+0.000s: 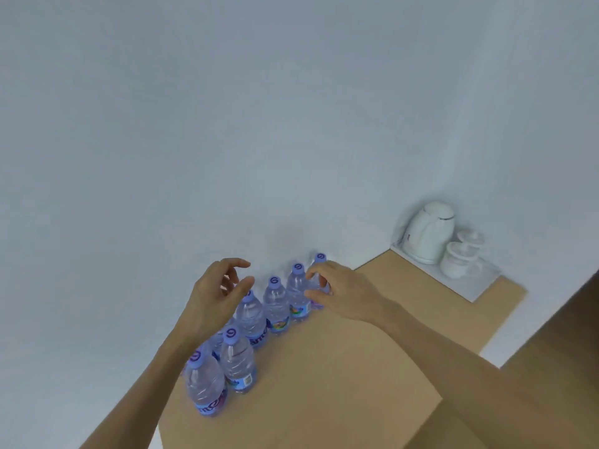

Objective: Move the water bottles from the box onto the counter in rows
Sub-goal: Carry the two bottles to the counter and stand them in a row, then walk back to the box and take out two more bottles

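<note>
I am standing over a tan table (340, 367) that is running along a pale wall (227, 124), and my water bottles (249, 315) are standing upright in a line close to the table's far edge, right against that wall. All of them are clear, with purple caps and blue labels. My right hand (337, 291) is reaching to the far end of the line, and its fingers (316, 275) are curling around the upper body of the last bottle (319, 260), the one nearest the table's far right corner; the thumb is pressing its near side, so I am grasping that bottle just under its cap. My left hand (215, 294) is hovering above the middle of the line with fingers spread and loosely bent, holding nothing and touching no bottle that I can make out. My left forearm is crossing in front of one bottle, so I cannot tell exactly how many are standing there. Two bottles (220, 377) nearest me are standing side by side, touching, towards the table's left edge. In the far right corner a white kettle (428, 236) and two lidded white cups (460, 257) are sitting together on a white tray (473, 286), well apart from the bottles.
</note>
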A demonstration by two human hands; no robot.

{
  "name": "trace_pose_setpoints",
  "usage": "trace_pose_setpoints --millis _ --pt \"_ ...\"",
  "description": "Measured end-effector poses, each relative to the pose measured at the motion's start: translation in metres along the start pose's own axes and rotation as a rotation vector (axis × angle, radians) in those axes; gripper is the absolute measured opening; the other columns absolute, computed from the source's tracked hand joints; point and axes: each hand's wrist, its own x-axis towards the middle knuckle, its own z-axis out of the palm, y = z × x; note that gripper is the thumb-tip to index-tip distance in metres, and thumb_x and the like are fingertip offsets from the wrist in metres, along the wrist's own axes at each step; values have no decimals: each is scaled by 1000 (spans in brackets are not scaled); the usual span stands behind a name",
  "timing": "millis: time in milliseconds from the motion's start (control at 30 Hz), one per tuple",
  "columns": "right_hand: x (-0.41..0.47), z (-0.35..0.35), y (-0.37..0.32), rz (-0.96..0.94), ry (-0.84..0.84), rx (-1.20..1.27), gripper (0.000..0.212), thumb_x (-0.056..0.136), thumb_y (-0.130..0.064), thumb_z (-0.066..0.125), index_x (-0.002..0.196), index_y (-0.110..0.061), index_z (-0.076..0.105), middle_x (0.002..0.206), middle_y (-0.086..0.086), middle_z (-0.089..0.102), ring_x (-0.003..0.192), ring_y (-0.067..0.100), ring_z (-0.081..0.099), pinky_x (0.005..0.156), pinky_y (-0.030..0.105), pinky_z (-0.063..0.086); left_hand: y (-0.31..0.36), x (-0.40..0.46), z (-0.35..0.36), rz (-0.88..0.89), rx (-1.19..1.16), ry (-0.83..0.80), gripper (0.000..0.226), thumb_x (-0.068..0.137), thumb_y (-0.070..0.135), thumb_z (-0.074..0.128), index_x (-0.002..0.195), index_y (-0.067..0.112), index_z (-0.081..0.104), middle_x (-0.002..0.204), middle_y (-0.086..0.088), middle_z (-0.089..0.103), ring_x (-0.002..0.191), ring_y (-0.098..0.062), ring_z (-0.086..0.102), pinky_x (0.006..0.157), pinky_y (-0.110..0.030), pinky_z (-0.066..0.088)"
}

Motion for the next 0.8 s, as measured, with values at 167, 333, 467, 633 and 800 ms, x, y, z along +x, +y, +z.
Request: trace_pose_setpoints --millis 167,333,467,633,800 --pt "-49 -75 39 143 172 -93 25 91 -55 52 111 -40 52 90 -16 48 72 0 51 71 26 45 81 49 42 160 -89 -108 18 92 27 64 106 38 62 92 8 59 78 -7 58 68 -12 47" --pt "-122 -144 87 286 293 -170 24 92 -57 51 111 -43 50 92 -18 48 76 -5 50 67 25 38 167 75 107 323 -146 -215 17 91 26 65 107 34 63 96 9 59 77 -8 60 67 -15 48" --pt "-190 -197 126 390 397 -237 24 91 -60 50 109 -44 49 91 -19 50 77 1 53 70 26 43 243 80 171 453 -183 -291 16 92 25 65 106 33 63 94 10 60 77 -8 60 66 -16 47" --pt "-274 -265 180 479 479 -348 27 91 -63 46 109 -44 48 91 -20 51 77 1 54 65 24 45 342 73 257 571 -247 -395 16 91 26 65 104 35 64 93 11 62 81 -7 60 68 -12 45" --pt "-350 -328 232 563 526 -424 25 91 -60 49 107 -41 52 84 -21 48 70 1 54 62 24 48 433 67 340 598 -348 -436 13 91 31 65 102 39 64 91 13 61 77 -10 61 68 -31 52"
